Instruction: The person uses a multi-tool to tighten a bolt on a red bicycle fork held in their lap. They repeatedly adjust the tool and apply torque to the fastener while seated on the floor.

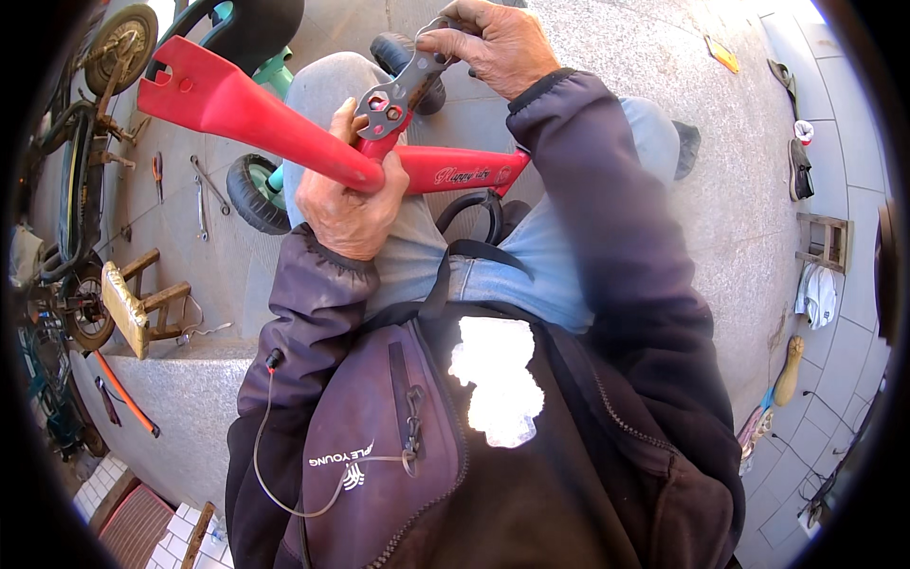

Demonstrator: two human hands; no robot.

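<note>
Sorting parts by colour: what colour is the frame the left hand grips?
Red frame, gripped by the left hand; clearest in the head view.

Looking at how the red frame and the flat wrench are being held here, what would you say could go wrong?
The flat multi-hole wrench is gripped only at its far end by the right hand, so it may slip off the fitting and strike the left hand just beneath. The red frame rests across the knees, held by that one hand, and could twist or drop. Loose spanners on the ground by the small wheel are a tripping hazard.
</note>
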